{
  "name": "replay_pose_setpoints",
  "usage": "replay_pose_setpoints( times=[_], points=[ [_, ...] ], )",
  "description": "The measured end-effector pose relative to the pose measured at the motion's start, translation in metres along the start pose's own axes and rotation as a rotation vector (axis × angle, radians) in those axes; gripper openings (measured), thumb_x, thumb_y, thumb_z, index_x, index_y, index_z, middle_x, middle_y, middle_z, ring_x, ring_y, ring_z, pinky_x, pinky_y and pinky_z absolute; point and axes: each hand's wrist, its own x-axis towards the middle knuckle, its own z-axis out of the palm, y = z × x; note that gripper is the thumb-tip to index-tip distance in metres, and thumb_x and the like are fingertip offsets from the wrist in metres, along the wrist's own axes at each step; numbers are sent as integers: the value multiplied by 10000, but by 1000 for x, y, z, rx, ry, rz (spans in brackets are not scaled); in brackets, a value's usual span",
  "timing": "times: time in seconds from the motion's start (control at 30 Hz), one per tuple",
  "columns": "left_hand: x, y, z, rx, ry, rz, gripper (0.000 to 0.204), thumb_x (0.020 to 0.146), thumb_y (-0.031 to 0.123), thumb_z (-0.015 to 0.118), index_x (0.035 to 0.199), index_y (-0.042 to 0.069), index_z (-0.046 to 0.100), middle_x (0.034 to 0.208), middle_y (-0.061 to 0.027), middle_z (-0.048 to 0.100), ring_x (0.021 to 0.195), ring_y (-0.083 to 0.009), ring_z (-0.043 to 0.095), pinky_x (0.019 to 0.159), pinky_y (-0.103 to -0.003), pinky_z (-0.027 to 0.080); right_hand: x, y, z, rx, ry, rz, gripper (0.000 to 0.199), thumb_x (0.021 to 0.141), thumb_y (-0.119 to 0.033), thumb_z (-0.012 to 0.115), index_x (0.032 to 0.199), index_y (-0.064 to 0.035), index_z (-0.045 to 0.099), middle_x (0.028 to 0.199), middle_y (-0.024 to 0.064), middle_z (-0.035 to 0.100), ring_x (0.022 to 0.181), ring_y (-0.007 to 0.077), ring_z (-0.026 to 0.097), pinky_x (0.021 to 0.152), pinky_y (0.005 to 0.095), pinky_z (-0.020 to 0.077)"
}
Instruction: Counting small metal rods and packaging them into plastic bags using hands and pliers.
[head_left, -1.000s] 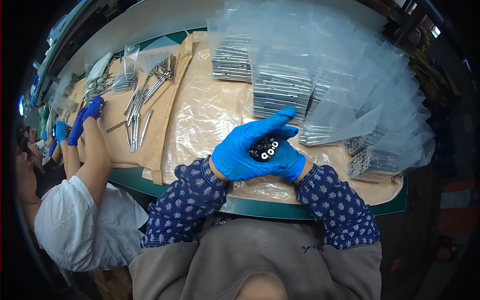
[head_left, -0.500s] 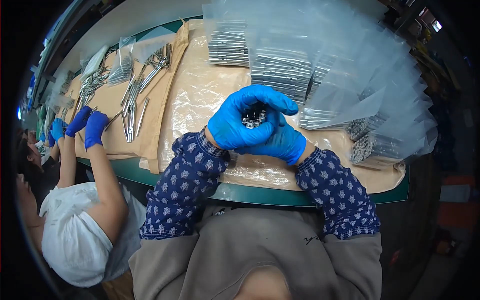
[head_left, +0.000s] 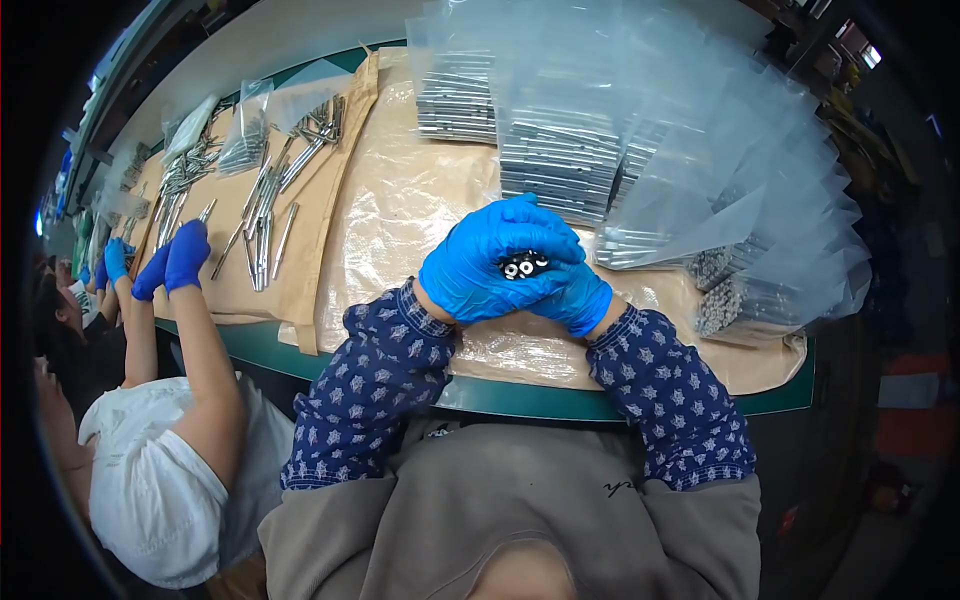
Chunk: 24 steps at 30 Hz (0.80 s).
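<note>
Both my hands wear blue gloves and are cupped together over the near middle of the table. My left hand (head_left: 475, 262) is wrapped round a small bundle of metal rods (head_left: 524, 267), with only a few round, shiny ends showing in the gap between my fingers. Pressed against it from the right, my right hand (head_left: 575, 297) closes round the bundle's other side, its fingers partly hidden. The rods' length is out of sight inside the gloves. Just beyond my hands lie clear plastic bags of metal rods (head_left: 560, 165).
More filled bags (head_left: 740, 285) fan out to the right, overlapping. Under them lies a tan, plastic-covered sheet (head_left: 400, 190) on a green tabletop (head_left: 520, 398). At left, a co-worker's purple-gloved hand (head_left: 187, 255) is near loose metal rods (head_left: 262, 220).
My left fingers and thumb have closed further over the bundle, so fewer rod ends show. My right hand has come up closer against it. The co-worker's hands have shifted slightly.
</note>
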Motion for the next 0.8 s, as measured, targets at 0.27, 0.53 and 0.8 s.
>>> replay_pose_setpoints(
  times=[0.27,0.53,0.8],
  points=[
    [2,4,3,-510,-68,-263,441,681,197,751,1070,76,583,1045,-85,605,970,-212,579,877,-335,465,-12,-7,-4,781,-119,749,381,700,-197,719,1047,-124,576,1113,84,543,987,253,539,865,348,444],
    [3,-15,6,-559,-235,-247,489,638,204,770,1056,58,562,1119,-111,564,1039,-238,544,906,-349,450,-30,2,1,475,7,433,429,728,-184,707,1125,-132,551,1113,84,550,1015,208,532,863,329,454],
    [24,20,-15,-651,92,-279,526,802,167,607,1274,39,415,1298,-146,435,1083,-246,501,941,-364,394,10,-70,-42,852,-75,781,170,756,-14,635,903,3,552,782,104,629,763,177,625,715,272,500]
  ],
)
